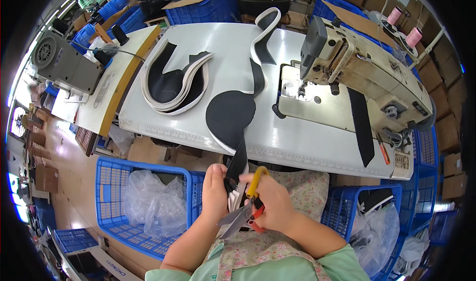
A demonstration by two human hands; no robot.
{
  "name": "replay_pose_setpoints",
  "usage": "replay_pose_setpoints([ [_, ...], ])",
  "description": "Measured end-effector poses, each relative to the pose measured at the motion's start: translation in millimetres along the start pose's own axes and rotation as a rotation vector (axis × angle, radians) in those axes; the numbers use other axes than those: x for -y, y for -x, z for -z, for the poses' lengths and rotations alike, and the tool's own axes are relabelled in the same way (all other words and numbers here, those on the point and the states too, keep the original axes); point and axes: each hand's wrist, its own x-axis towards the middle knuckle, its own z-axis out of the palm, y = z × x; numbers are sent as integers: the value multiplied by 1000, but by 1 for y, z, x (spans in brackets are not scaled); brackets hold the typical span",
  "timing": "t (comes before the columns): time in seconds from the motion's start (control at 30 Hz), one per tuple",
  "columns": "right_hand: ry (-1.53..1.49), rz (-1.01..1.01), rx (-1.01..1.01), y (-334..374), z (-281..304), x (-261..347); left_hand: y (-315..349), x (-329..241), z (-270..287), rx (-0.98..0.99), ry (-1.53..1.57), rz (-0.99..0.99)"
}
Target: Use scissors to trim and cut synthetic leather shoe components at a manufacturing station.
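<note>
My left hand (214,190) is closed on a bundle of black strips with white backing (235,198), held over my lap just off the table's front edge. In my right hand (276,202) is a pair of scissors (237,222) with yellow and red handles, its blades pointing down and left beside the bundle. The fingers of that hand also reach the strips; whether they pinch them I cannot tell. From the bundle a black piece with a round middle (230,116) runs up onto the table, joined to a curled white-edged strip (265,35).
A stack of curved black-and-white pieces (171,90) lies on the white table (198,38). On the right stands a sewing machine (367,67), with a black strip (361,124) and orange-handled snips (384,151) nearby. Blue crates (144,163) holding clear plastic flank my lap.
</note>
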Motion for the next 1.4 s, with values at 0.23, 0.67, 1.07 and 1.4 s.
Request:
replay_pose_setpoints([
  [0.23, -61, -54, 206, 1, 13, -12, 5, 0, 10, 142, -187, -59],
  [0.67, -231, -490, 853, 56, 82, -54, 26, -14, 12, 186, -385, -202],
  [1.07, -89, -667, 922, 33, 81, -33, 29, -18, 7, 229, -634, -303],
  [1.4, 36, -633, 868, 47, 106, -38, 32, -21, 18, 137, -527, -251],
])
